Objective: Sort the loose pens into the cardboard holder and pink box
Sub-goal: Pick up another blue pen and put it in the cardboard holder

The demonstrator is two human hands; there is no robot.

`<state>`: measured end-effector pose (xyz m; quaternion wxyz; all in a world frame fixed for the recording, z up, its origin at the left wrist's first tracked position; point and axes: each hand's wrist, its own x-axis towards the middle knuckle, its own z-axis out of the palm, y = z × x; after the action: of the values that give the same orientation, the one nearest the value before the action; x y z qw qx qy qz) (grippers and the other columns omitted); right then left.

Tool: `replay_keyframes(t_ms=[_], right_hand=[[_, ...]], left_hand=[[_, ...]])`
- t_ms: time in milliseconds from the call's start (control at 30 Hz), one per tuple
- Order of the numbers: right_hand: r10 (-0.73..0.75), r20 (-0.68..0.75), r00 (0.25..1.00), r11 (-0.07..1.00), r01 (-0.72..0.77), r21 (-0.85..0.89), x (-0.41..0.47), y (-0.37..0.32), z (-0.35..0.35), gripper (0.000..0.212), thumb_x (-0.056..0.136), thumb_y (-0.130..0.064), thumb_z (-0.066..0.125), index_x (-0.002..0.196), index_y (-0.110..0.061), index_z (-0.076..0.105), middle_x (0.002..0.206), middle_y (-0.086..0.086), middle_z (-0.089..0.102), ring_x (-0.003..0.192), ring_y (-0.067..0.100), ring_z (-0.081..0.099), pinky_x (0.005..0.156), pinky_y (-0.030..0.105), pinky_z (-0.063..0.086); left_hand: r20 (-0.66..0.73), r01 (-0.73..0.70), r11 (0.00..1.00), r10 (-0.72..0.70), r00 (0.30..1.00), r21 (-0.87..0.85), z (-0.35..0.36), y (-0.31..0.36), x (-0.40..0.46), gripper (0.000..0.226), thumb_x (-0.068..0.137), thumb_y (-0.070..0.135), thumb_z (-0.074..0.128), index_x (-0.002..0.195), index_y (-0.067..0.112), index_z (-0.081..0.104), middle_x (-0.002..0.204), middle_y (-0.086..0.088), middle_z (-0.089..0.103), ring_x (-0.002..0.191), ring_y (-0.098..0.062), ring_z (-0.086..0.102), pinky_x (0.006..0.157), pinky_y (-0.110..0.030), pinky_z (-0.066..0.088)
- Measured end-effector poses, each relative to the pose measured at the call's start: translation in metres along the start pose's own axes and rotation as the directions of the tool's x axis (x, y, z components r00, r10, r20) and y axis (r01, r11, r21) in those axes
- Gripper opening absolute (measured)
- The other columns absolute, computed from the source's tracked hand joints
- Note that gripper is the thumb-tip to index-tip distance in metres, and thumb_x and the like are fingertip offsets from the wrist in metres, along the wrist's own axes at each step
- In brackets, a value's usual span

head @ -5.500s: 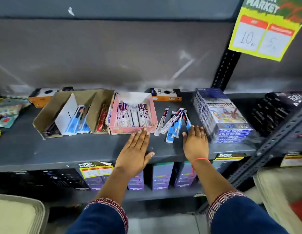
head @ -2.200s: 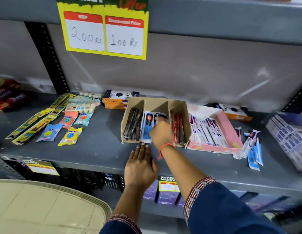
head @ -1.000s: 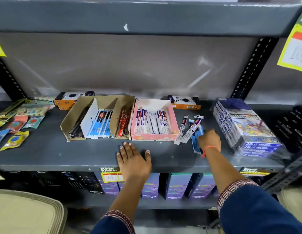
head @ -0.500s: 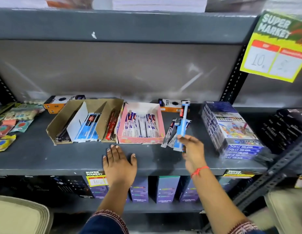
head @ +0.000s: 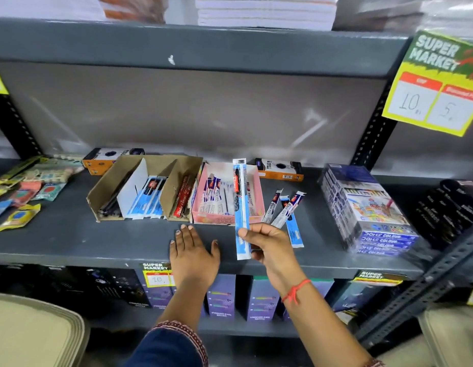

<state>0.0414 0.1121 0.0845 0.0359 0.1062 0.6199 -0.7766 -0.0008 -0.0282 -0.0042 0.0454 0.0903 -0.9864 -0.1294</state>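
Note:
My right hand (head: 269,243) holds a blue-and-white packaged pen (head: 241,207) upright by its lower end, in front of the pink box (head: 252,178). That box holds several white and purple packaged pens. Left of it stands the cardboard holder (head: 116,178), with dark pens, blue packaged pens and red pens in its three slots. Three loose packaged pens (head: 285,210) lie on the grey shelf (head: 97,242) just right of the pink box. My left hand (head: 193,250) rests flat on the shelf's front edge, fingers apart, holding nothing.
A wrapped stack of colour boxes (head: 367,210) stands right of the loose pens, with dark packs (head: 450,207) beyond it. Two orange-and-black boxes (head: 280,169) sit at the back. Small sachets (head: 23,192) lie at the far left. A yellow price sign (head: 436,86) hangs at upper right.
My right hand took a blue pen from the loose pile and has carried it leftward, now in front of the pink box. My left hand stayed flat on the shelf edge.

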Motion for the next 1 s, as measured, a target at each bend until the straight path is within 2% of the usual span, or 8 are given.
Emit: replay_keyframes(t_ms=[200, 333, 567, 700, 800, 867, 933, 1000], right_hand=[[0.025, 0.013, 1.000, 1.000, -0.026, 0.010, 0.001, 0.007, 0.016, 0.019, 0.077, 0.000, 0.070, 0.063, -0.012, 0.068, 0.040, -0.010, 0.059, 0.032, -0.001, 0.043, 0.035, 0.008, 0.034], [0.067, 0.038, 0.997, 0.997, -0.065, -0.034, 0.004, 0.013, 0.044, 0.015, 0.078, -0.002, 0.069, 0.067, -0.012, 0.070, 0.041, -0.010, 0.059, 0.032, -0.001, 0.043, 0.035, 0.008, 0.035], [0.126, 0.061, 0.990, 0.991, -0.123, -0.051, 0.019, 0.027, 0.124, 0.025, 0.080, -0.001, 0.068, 0.059, -0.014, 0.063, 0.035, -0.008, 0.049, 0.031, 0.004, 0.038, 0.033, 0.009, 0.032], [0.142, 0.019, 0.990, 0.989, -0.141, -0.039, 0.033, 0.039, 0.171, 0.027, 0.081, 0.005, 0.062, 0.061, -0.013, 0.060, 0.029, -0.009, 0.051, 0.022, 0.001, 0.037, 0.030, 0.009, 0.032], [0.132, -0.067, 0.989, 0.987, -0.137, -0.082, 0.049, 0.047, 0.199, 0.022, 0.082, 0.005, 0.061, 0.068, -0.012, 0.060, 0.048, -0.002, 0.060, 0.029, 0.005, 0.043, 0.033, 0.012, 0.036], [0.083, -0.147, 0.986, 0.985, -0.104, -0.141, 0.058, 0.052, 0.212, 0.008, 0.082, 0.001, 0.063, 0.088, -0.004, 0.066, 0.072, 0.009, 0.061, 0.044, 0.012, 0.046, 0.049, 0.023, 0.044], [0.009, -0.206, 0.978, 0.972, -0.056, -0.226, 0.069, 0.054, 0.222, 0.021, 0.083, -0.002, 0.063, 0.103, -0.001, 0.066, 0.087, 0.013, 0.062, 0.057, 0.017, 0.049, 0.064, 0.030, 0.045], [-0.053, -0.232, 0.971, 0.948, -0.024, -0.318, 0.078, 0.054, 0.228, 0.024, 0.084, -0.004, 0.061, 0.108, -0.003, 0.066, 0.097, 0.013, 0.066, 0.071, 0.016, 0.054, 0.068, 0.024, 0.042]], left_hand=[[0.023, -0.021, 0.999, 0.022, 0.999, -0.034, -0.005, -0.003, -0.002, 0.075, 0.092, 0.051, 0.023, 0.145, 0.003, 0.000, 0.157, -0.016, 0.004, 0.144, -0.027, 0.006, 0.117, -0.037, 0.003], [0.063, -0.082, 0.995, 0.085, 0.994, -0.049, -0.012, -0.021, 0.000, 0.071, 0.093, 0.039, 0.029, 0.145, 0.003, -0.002, 0.157, -0.017, 0.001, 0.145, -0.027, 0.003, 0.119, -0.036, 0.003], [0.012, -0.017, 0.999, 0.017, 1.000, -0.041, -0.035, -0.106, 0.020, 0.071, 0.093, 0.046, 0.028, 0.144, 0.000, 0.009, 0.155, -0.018, 0.013, 0.144, -0.028, 0.011, 0.117, -0.037, 0.007], [0.011, 0.026, 1.000, -0.026, 1.000, 0.004, -0.046, -0.147, 0.036, 0.072, 0.093, 0.048, 0.030, 0.143, -0.001, 0.012, 0.154, -0.020, 0.017, 0.143, -0.030, 0.014, 0.117, -0.038, 0.009], [0.014, 0.034, 0.999, -0.034, 0.999, -0.005, -0.051, -0.168, 0.047, 0.072, 0.094, 0.047, 0.030, 0.143, -0.002, 0.011, 0.154, -0.021, 0.017, 0.143, -0.031, 0.013, 0.117, -0.038, 0.009], [0.014, 0.032, 0.999, -0.032, 0.999, -0.005, -0.053, -0.178, 0.053, 0.072, 0.094, 0.046, 0.029, 0.144, -0.002, 0.010, 0.154, -0.021, 0.015, 0.143, -0.031, 0.013, 0.118, -0.038, 0.009], [0.008, 0.028, 1.000, -0.028, 1.000, -0.008, -0.055, -0.188, 0.061, 0.072, 0.094, 0.046, 0.030, 0.144, -0.002, 0.010, 0.154, -0.020, 0.015, 0.143, -0.030, 0.012, 0.118, -0.038, 0.008], [0.001, 0.019, 1.000, -0.019, 1.000, -0.017, -0.056, -0.195, 0.068, 0.072, 0.094, 0.047, 0.030, 0.144, 0.000, 0.010, 0.155, -0.019, 0.014, 0.143, -0.028, 0.012, 0.118, -0.037, 0.008]])
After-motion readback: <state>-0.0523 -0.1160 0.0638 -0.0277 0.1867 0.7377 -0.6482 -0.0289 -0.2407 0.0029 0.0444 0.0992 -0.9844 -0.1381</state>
